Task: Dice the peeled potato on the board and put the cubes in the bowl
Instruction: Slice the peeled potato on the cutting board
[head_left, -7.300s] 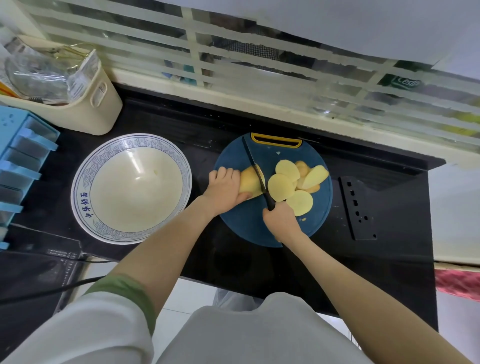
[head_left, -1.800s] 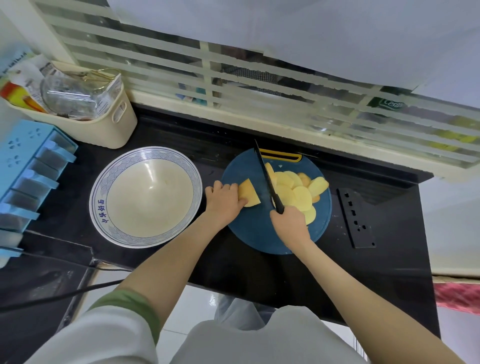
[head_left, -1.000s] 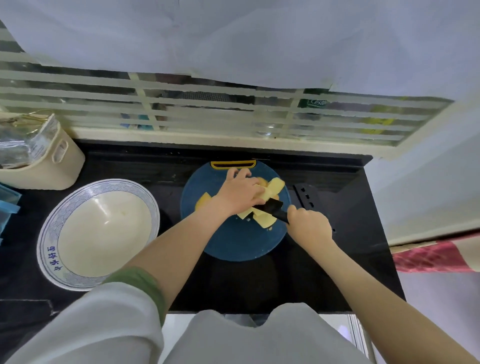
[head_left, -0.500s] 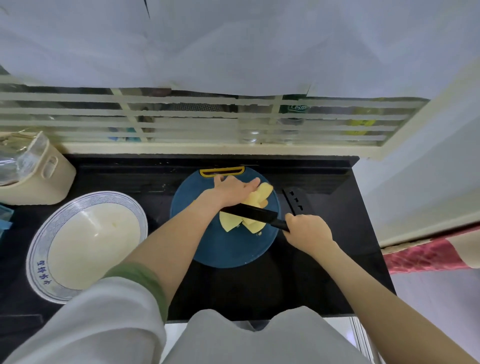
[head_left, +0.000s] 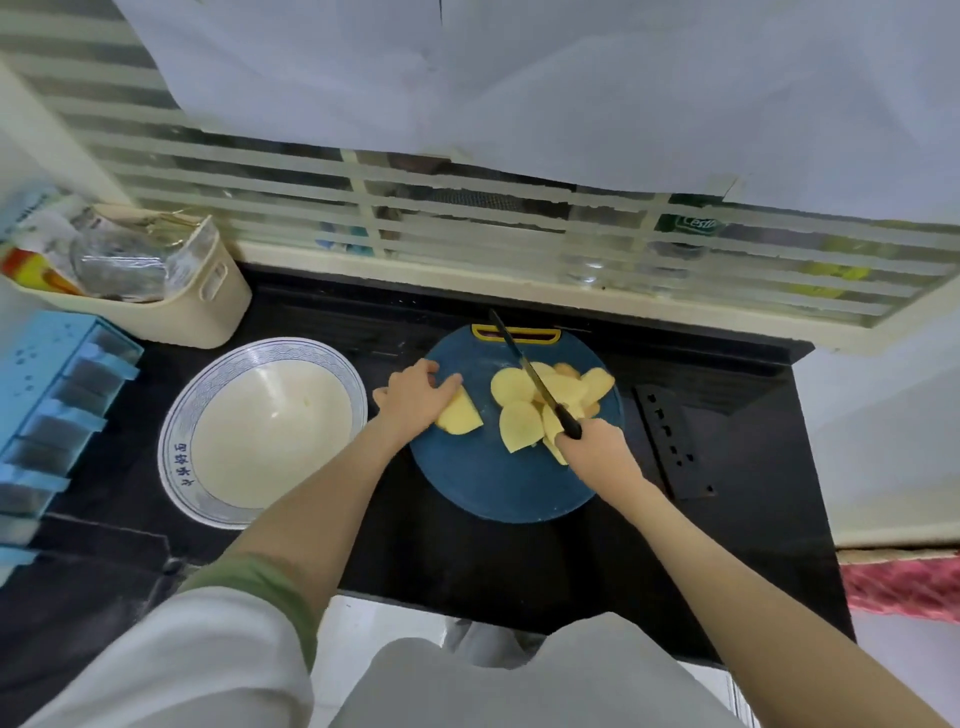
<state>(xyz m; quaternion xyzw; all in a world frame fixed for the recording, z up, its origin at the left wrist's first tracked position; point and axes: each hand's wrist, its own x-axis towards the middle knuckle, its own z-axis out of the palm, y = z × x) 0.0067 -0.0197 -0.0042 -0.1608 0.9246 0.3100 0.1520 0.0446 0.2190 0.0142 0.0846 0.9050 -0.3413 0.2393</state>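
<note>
Head view, near first: your white sleeve (head_left: 171, 649) with its green cuff is lowest on the left. Both bare forearms reach up over the black table (head_left: 467, 571). A red patterned cloth (head_left: 898, 587) shows at the right edge, off the table.

Next is the round blue board (head_left: 493, 488), lying flat on the table, with the near half bare. Your right hand (head_left: 597, 449) is closed tight round the black handle of the knife (head_left: 535, 375). The blade runs away from you, angled up-left, with its tip over the board's yellow handle slot (head_left: 517, 332). The blade lies across the pile of potato slices (head_left: 519, 428), which overlap on the right half of the board. You cannot tell whether the edge is resting on them or just above.

Your left hand (head_left: 413, 400) is at the board's left edge, with the fingers curled over a potato chunk (head_left: 460, 418). It holds the chunk down on the board, cut face toward the knife. The chunk is apart from the slices, with blue board between them.

Left of the board is the bowl (head_left: 174, 467), near but not touching it. It has a blue-patterned rim and a cream inside. Right of the board, a black perforated strip (head_left: 670, 447) lies flat on the table.

Farther back on the left is a beige basket (head_left: 208, 312) stuffed with crinkled packets (head_left: 114, 260). A blue rack (head_left: 52, 395) is at the left edge. Behind the table are window slats (head_left: 519, 234), with a white sheet (head_left: 519, 104) hanging over the upper part.
</note>
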